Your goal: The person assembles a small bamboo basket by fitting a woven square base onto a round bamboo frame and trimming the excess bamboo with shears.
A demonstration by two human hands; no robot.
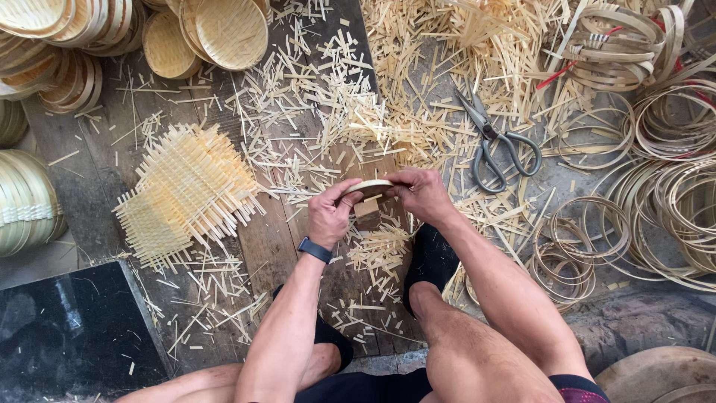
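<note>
My left hand (330, 215) and my right hand (421, 192) both grip a small pale bamboo hoop (368, 186), one hand on each side of it. The hoop is held over a small wooden block (366, 209) that stands on the dark plank floor. A dark watch band is on my left wrist. Grey scissors (498, 143) lie shut among bamboo offcuts, to the right of and beyond my right hand. A stack of flat woven bamboo mats (185, 192) lies to the left of my left hand.
Finished woven bamboo baskets (224, 30) are stacked at the top left, with more (26, 201) at the left edge. Coils of bamboo hoops (671, 201) fill the right side. Short bamboo strips (418, 82) litter the planks. A black slab (67, 328) lies at the bottom left.
</note>
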